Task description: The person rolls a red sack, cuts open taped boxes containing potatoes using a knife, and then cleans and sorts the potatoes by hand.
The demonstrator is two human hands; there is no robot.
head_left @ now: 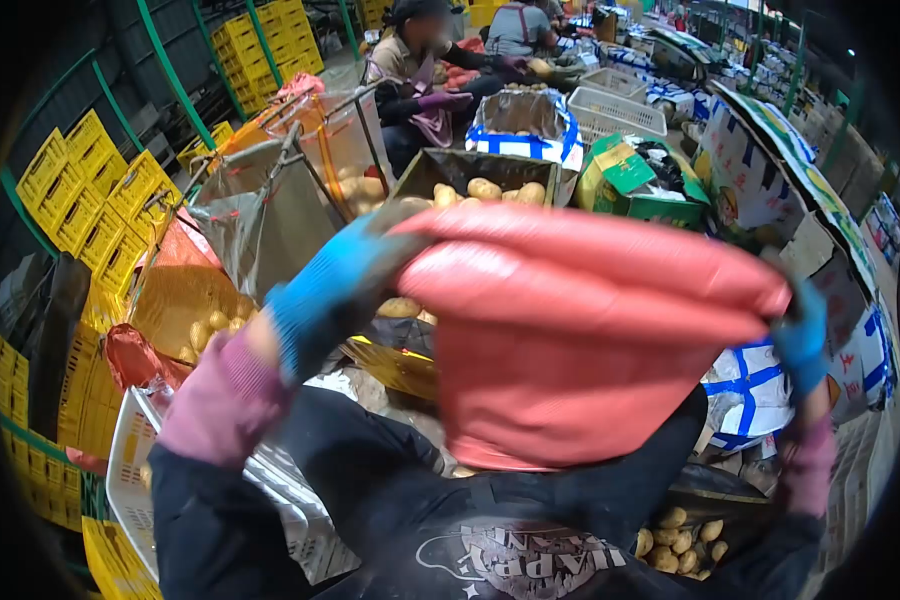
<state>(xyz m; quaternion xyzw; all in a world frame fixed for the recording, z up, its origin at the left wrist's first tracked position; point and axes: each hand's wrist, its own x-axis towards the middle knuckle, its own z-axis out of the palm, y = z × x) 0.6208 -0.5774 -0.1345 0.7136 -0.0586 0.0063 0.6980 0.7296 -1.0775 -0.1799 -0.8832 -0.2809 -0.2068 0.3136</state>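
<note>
Dark clothing (470, 575) with pale lettering lay closest as I watched through the head camera. Just beyond it, one red sack (560, 380) hung before the lap, between two gloved hands; I judged they were set at opposite ends of its folded top to keep it spread. On my feed the left hand (370, 255) had its fingers closed round one end. The right hand (802, 330), blurred, seemed to grip the other, though I could not make out its fingertips. One white basket (130, 460) stood at the left side, and potatoes (680, 545) lay by the right thigh, perhaps for easy reach; roughly ten showed. Past the sack, one dark bin (435, 170) showed at least four potatoes along its top, the rest being covered. Farther out I counted one green box (620, 175), two people (400, 65) and two more baskets (620, 118). Yellow crates (75, 190) were stacked, probably to save floor, too many to count.
</note>
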